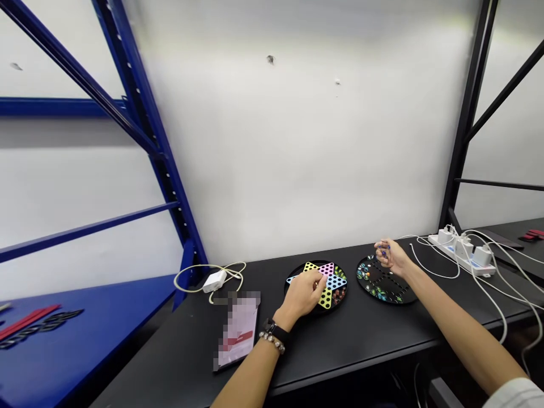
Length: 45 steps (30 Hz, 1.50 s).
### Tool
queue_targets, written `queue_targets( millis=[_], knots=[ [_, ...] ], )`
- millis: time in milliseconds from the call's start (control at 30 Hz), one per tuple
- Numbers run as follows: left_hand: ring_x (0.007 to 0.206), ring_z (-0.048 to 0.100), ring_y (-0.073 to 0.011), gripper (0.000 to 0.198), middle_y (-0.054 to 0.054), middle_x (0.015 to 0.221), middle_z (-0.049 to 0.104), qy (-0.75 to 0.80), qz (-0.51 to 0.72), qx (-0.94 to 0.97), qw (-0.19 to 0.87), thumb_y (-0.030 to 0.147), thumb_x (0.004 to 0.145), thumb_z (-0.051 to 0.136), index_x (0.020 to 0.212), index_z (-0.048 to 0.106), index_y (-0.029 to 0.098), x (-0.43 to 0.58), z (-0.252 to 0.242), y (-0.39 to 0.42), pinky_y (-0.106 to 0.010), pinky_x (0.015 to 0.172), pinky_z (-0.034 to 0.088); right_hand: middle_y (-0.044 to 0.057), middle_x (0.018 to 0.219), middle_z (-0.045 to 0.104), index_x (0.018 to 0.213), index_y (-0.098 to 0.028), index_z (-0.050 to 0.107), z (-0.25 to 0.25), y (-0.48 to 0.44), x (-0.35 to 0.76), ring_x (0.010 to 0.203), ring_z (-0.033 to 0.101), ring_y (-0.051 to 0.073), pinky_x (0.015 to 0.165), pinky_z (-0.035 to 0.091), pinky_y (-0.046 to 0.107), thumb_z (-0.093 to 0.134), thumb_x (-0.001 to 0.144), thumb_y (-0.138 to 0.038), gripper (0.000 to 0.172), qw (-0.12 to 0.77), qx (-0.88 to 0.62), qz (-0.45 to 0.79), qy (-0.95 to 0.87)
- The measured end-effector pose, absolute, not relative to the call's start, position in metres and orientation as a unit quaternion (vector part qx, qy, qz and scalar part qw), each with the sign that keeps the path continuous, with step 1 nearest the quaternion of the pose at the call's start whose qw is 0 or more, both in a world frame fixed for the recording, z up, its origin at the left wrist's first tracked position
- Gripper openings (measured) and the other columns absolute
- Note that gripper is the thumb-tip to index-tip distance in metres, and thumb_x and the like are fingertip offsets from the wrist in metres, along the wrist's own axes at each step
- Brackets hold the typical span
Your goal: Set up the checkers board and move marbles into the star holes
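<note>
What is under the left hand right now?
The left hand is over the star board; yellow, pink and blue points show, but whatever lies beneath the palm is hidden.

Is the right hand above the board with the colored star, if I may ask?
No, the right hand is above the black round board holding marbles; the left hand is the one at the colored star board.
</note>
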<state>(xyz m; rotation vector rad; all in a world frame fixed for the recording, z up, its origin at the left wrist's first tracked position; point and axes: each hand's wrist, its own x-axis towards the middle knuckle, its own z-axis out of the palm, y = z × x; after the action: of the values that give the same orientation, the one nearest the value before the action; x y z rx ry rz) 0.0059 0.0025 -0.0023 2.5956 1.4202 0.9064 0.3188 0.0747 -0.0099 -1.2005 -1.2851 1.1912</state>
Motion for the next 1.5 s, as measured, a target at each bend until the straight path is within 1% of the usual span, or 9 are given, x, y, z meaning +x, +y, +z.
queue_targets(
  millis=[233, 433, 633, 767, 900, 1100, 1267, 1367, 1500],
  knots=[
    [0.066, 0.055, -0.0162, 0.042, -0.001, 0.07, 0.062, 0.46, 0.295, 0.837, 0.02, 0.038, 0.098, 0.037, 0.062, 0.053, 0.021, 0.005, -0.004, 0.003, -0.027, 0.063, 0.036, 0.003, 0.07, 0.057, 0.077, -0.019, 0.053, -0.03, 0.106, 0.336, 0.064, 0.055, 0.015, 0.056, 0.038, 0.024, 0.047, 0.088, -0.031, 0.017, 0.421, -0.651, 0.264, -0.574],
    [0.065, 0.053, -0.0159, 0.043, -0.001, 0.068, 0.06, 0.466, 0.289, 0.836, 0.018, 0.039, 0.098, 0.037, 0.062, 0.051, 0.021, 0.005, -0.005, 0.004, -0.027, 0.062, 0.034, 0.02, 0.113, 0.063, 0.114, -0.015, 0.054, -0.037, 0.106, 0.324, 0.106, 0.062, 0.03, 0.087, 0.042, 0.04, 0.045, 0.096, -0.029, 0.024, 0.109, -0.712, 0.041, -0.692],
    [0.064, 0.051, -0.0158, 0.042, 0.0, 0.068, 0.059, 0.46, 0.293, 0.838, 0.02, 0.037, 0.098, 0.037, 0.061, 0.05, 0.021, 0.006, -0.003, 0.002, -0.028, 0.062, 0.033, 0.022, 0.109, 0.064, 0.11, -0.012, 0.054, -0.042, 0.105, 0.32, 0.105, 0.062, 0.031, 0.086, 0.043, 0.039, 0.051, 0.094, -0.032, 0.026, 0.11, -0.711, 0.045, -0.693],
    [0.064, 0.051, -0.0154, 0.042, 0.0, 0.068, 0.059, 0.463, 0.294, 0.836, 0.025, 0.037, 0.098, 0.037, 0.062, 0.051, 0.021, 0.005, -0.003, 0.003, -0.028, 0.062, 0.033, 0.007, 0.08, 0.061, 0.084, -0.017, 0.053, -0.034, 0.107, 0.33, 0.07, 0.06, 0.018, 0.064, 0.043, 0.028, 0.046, 0.094, -0.036, 0.023, 0.278, -0.672, 0.178, -0.663],
    [0.064, 0.051, -0.015, 0.041, 0.0, 0.068, 0.059, 0.458, 0.291, 0.84, 0.024, 0.037, 0.098, 0.038, 0.061, 0.05, 0.021, 0.005, -0.005, 0.004, -0.027, 0.062, 0.034, -0.007, 0.056, 0.038, 0.076, -0.022, 0.042, -0.013, 0.102, 0.353, 0.039, 0.029, 0.009, 0.041, 0.026, 0.021, 0.034, 0.093, -0.043, 0.028, 0.534, -0.509, 0.435, -0.517],
    [0.065, 0.052, -0.0154, 0.04, 0.0, 0.069, 0.059, 0.457, 0.291, 0.84, 0.033, 0.036, 0.097, 0.038, 0.062, 0.05, 0.021, 0.006, -0.003, 0.003, -0.027, 0.063, 0.035, -0.009, 0.049, 0.033, 0.068, -0.023, 0.04, -0.006, 0.084, 0.378, 0.034, 0.019, 0.007, 0.036, 0.014, 0.022, 0.041, 0.086, -0.037, 0.022, 0.618, -0.419, 0.535, -0.396],
    [0.066, 0.053, -0.0158, 0.04, 0.0, 0.069, 0.059, 0.459, 0.285, 0.841, 0.032, 0.037, 0.097, 0.038, 0.062, 0.05, 0.021, 0.007, -0.003, 0.004, -0.027, 0.064, 0.035, -0.003, 0.05, 0.043, 0.063, -0.021, 0.047, -0.019, 0.061, 0.401, 0.046, 0.042, 0.012, 0.047, 0.028, 0.024, 0.043, 0.088, -0.036, 0.03, 0.409, -0.639, 0.233, -0.609],
    [0.068, 0.055, -0.0164, 0.041, 0.0, 0.07, 0.061, 0.455, 0.283, 0.843, 0.036, 0.038, 0.097, 0.037, 0.064, 0.054, 0.021, 0.007, -0.003, 0.004, -0.027, 0.066, 0.037, 0.008, 0.078, 0.064, 0.077, -0.019, 0.058, -0.023, 0.04, 0.416, 0.075, 0.062, 0.022, 0.064, 0.039, 0.029, 0.043, 0.092, -0.034, 0.026, 0.2, -0.714, 0.045, -0.669],
    [0.07, 0.057, -0.017, 0.047, -0.001, 0.072, 0.063, 0.454, 0.285, 0.843, 0.05, 0.041, 0.099, 0.032, 0.065, 0.058, 0.022, 0.007, -0.002, 0.003, -0.028, 0.069, 0.04, 0.016, 0.095, 0.068, 0.095, -0.02, 0.059, -0.028, 0.015, 0.418, 0.089, 0.067, 0.029, 0.071, 0.042, 0.035, 0.033, 0.099, -0.034, 0.03, 0.038, -0.734, -0.039, -0.677]
  ],
)
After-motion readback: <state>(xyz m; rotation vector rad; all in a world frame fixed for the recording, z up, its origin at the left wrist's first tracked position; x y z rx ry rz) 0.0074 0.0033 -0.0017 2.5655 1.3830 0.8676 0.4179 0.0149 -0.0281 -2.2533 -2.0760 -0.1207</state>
